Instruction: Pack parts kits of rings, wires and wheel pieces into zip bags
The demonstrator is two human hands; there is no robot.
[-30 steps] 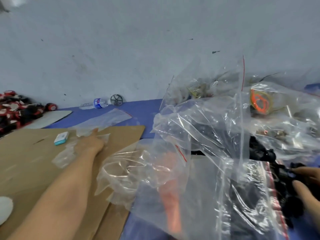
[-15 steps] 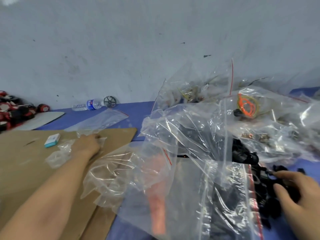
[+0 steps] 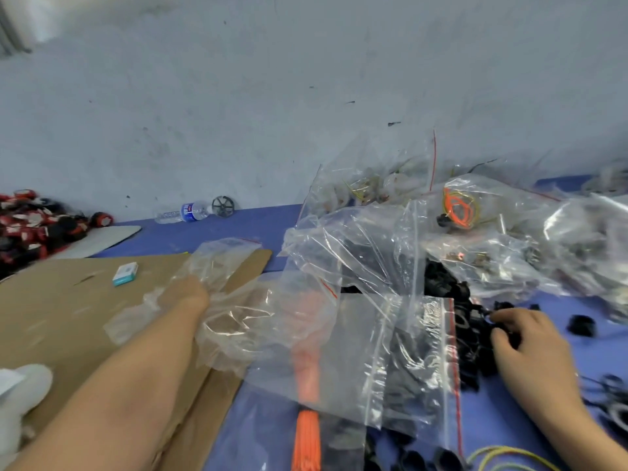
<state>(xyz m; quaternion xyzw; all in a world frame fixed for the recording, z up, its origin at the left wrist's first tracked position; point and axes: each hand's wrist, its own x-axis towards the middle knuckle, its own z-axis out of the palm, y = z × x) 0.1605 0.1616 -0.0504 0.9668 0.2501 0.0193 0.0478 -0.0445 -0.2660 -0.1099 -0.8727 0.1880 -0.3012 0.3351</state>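
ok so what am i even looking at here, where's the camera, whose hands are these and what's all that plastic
There is no machine here: a person is packing parts by hand. The one current picture comes from a wide-angle camera worn on their head. It looks forward and down, so both arms come in from the bottom edge.

The left hand seems to grip a small clear bag over a sheet of cardboard. The right hand pinches at a pile of black plastic pieces on the blue mat.

Between the hands lie large zip bags, one of them over a bundle of orange wires. A water bottle lies by the wall.
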